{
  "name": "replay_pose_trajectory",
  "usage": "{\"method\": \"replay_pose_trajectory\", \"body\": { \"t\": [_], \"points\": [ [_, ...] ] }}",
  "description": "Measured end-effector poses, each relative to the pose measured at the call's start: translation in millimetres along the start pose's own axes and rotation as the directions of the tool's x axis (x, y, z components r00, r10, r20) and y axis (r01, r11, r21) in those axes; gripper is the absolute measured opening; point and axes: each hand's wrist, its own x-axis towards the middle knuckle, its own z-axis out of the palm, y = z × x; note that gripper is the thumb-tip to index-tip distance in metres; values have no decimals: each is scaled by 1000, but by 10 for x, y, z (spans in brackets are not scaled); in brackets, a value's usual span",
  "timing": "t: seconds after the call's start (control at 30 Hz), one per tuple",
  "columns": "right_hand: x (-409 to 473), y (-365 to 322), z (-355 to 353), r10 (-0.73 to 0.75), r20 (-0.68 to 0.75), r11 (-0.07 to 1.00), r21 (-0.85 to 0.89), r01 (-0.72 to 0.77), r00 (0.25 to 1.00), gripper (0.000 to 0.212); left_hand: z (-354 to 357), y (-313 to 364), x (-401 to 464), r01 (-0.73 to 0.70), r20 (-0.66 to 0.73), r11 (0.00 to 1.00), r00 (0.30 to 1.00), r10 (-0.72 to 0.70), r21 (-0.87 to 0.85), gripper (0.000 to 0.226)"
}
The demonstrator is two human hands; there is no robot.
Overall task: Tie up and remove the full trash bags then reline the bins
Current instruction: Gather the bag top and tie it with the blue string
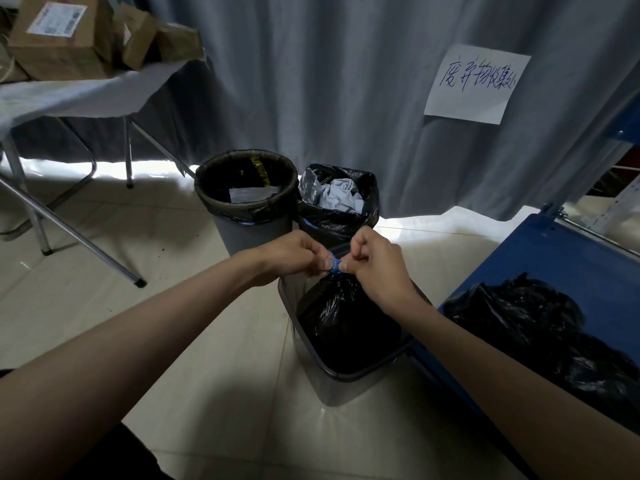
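Note:
A black trash bag [343, 327] sits inside the nearest grey bin [332, 379], its neck gathered at the top. A blue drawstring [335, 265] crosses the neck. My left hand [294, 252] pinches the drawstring from the left, and my right hand [375, 263] pinches it from the right, both just above the bag. Behind stand a round grey bin [249, 233] lined in black, holding a few scraps, and a third bin whose open black bag [337, 216] is full of crumpled grey and clear waste.
A blue metal surface [568, 258] at the right carries loose black bags [540, 323]. A folding table [69, 95] with cardboard boxes [59, 39] stands at the left, its legs reaching onto the tiled floor. A grey curtain with a paper sign [476, 84] hangs behind the bins.

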Motion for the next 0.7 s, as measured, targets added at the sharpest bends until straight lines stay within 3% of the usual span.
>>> {"method": "replay_pose_trajectory", "body": {
  "t": [0.3,0.4,0.7],
  "points": [
    [-49,-11,-13,-147,9,984,-101,147,989,22,37,32,-42,146,107,946,987,-119,-291,20],
    [-81,-23,15,-171,4,981,-94,170,985,12,44,33,-27,163,92,933,986,-141,-321,19],
    [-51,34,54,-111,-26,984,-144,106,994,13,65,3,8,169,35,920,985,-167,-353,16]
  ]
}}
